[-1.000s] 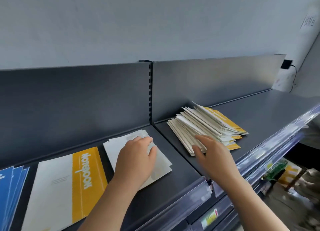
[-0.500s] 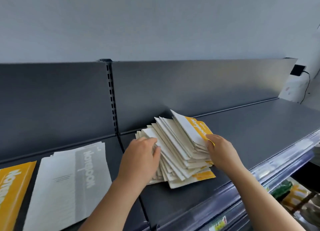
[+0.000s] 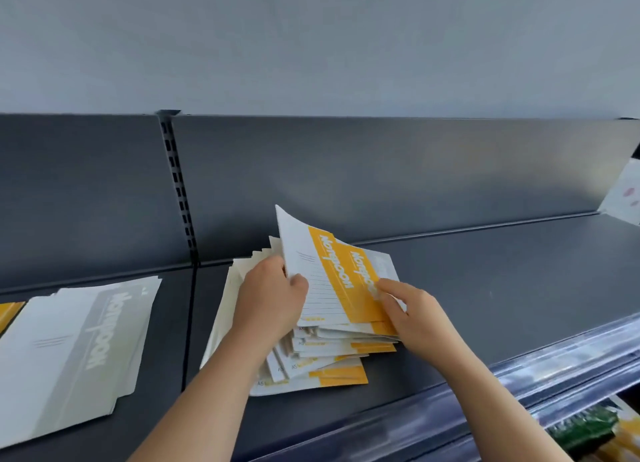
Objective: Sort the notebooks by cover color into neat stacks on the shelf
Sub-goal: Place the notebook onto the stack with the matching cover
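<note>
while a grey stack [image 3: 69, 350] and a yellow stack [image 3: 8, 314] already lie left of the mixed pile [image 3: 311, 361] on the shelf [image 3: 485, 288], left hand [image 3: 270, 299] grips and right hand [image 3: 412, 312] pinches a yellow notebook [image 3: 332, 278] tilted up atop that pile, much left unsorted.

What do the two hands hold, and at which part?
Both hold the lifted yellow notebooks: the left hand grips the left edge, the right hand pinches the lower right corner.

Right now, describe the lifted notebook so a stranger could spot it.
Find the slotted post on the dark shelf; right of it lies a messy pile. The notebook tops it, pinched by the left hand: the only one tilted up, yellow band showing.
</note>
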### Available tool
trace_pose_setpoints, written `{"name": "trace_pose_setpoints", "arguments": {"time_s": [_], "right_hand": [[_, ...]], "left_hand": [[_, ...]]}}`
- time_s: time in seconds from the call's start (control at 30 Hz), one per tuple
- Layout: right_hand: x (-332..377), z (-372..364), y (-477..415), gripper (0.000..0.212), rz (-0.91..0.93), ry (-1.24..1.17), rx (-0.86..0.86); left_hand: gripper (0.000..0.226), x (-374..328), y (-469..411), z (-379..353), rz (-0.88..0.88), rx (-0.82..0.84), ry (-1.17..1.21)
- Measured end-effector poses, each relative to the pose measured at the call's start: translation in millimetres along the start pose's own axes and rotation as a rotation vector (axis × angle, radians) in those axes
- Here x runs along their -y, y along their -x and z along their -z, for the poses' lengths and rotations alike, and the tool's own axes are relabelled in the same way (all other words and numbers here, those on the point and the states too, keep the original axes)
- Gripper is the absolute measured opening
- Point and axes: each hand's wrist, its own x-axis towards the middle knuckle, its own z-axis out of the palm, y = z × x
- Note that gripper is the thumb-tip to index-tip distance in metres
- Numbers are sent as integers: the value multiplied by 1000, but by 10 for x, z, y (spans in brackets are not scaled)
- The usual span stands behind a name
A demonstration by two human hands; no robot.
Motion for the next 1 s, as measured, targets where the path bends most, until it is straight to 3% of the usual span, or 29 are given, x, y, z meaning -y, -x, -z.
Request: {"name": "trace_pose_setpoints", "arguments": {"time_s": [0.1,0.23,0.53,1.0], "right_hand": [[-61,-1,-26,28,-46,34,46],[-24,-70,-15,32,-7,-42,88],[39,-106,-51,31,-35,-139,83],[848,-475,64,35,198,-300,-3]], "left_hand": [[10,-3,29,25,30,-25,53],[7,6,67,18,83,-14,119],[19,70,241,105,59,-13,292],[42,588,630,692,113,-115,345]]}}
